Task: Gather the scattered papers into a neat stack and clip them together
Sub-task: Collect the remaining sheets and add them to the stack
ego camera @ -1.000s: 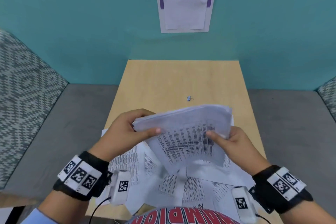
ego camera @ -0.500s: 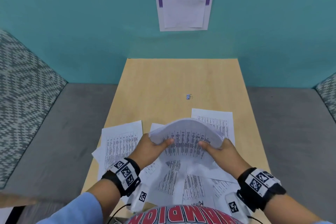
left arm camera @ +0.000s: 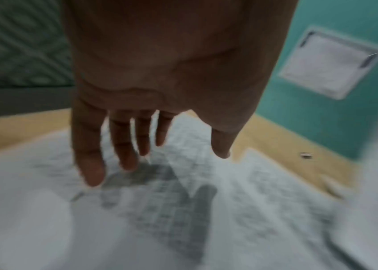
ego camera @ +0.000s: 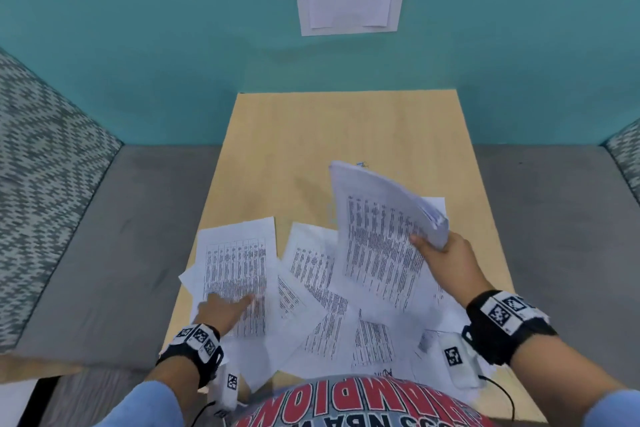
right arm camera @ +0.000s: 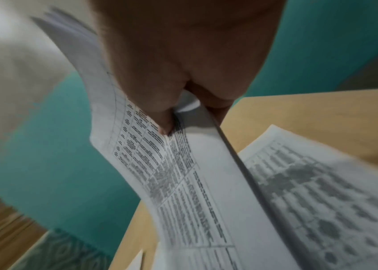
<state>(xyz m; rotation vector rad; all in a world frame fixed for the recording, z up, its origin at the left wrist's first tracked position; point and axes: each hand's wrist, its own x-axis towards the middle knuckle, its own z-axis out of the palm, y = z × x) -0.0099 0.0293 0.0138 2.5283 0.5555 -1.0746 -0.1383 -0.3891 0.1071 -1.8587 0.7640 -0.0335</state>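
The left hand [ego camera: 221,310] reaches forward and low, palm down, fingers [left arm camera: 88,164] straight and slightly spread, holding nothing. The right hand [ego camera: 446,260] is raised higher and further right, thumb [right arm camera: 158,109] on top and fingers beneath in a pinching grip. Both wrists wear dark bands with printed markers.

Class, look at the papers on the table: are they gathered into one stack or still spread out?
Spread out. Loose sheets overlap across the table, while the right hand holds only a partial bundle.

papers [ego camera: 239,274] white, black print | table [ego camera: 346,128] tan | wall [ego camera: 156,28] teal
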